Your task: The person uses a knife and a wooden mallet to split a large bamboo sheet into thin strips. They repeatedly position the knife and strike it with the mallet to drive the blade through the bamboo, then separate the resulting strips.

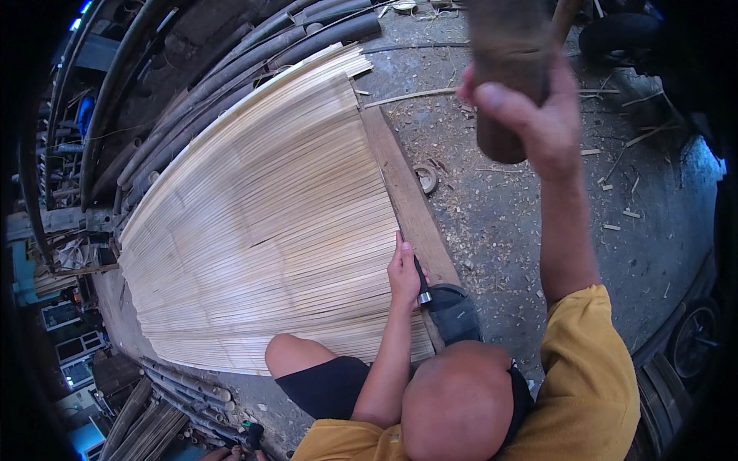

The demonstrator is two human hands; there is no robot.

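Observation:
A broad mat of thin pale bamboo or wood slats (269, 215) lies side by side in front of me, fanning out to the left. Along its right ends runs a brown wooden board (411, 200). My left hand (403, 275) is closed around the black handle of a knife (422, 286), its narrow blade lying along the slat ends beside the board. Raised high over the floor at the right, my right hand (542, 123) grips a thick, dark wooden club (503, 142). Motion blurs the club's upper part, and the picture's top edge cuts it off.
Dark poles (307, 46) are stacked beyond the mat. A tape roll (425, 179) rests on the floor right of the board, among scattered wood chips (492, 223). One slipper (453, 311) shows near the board's close end. A wheel (696, 338) stands at the far right.

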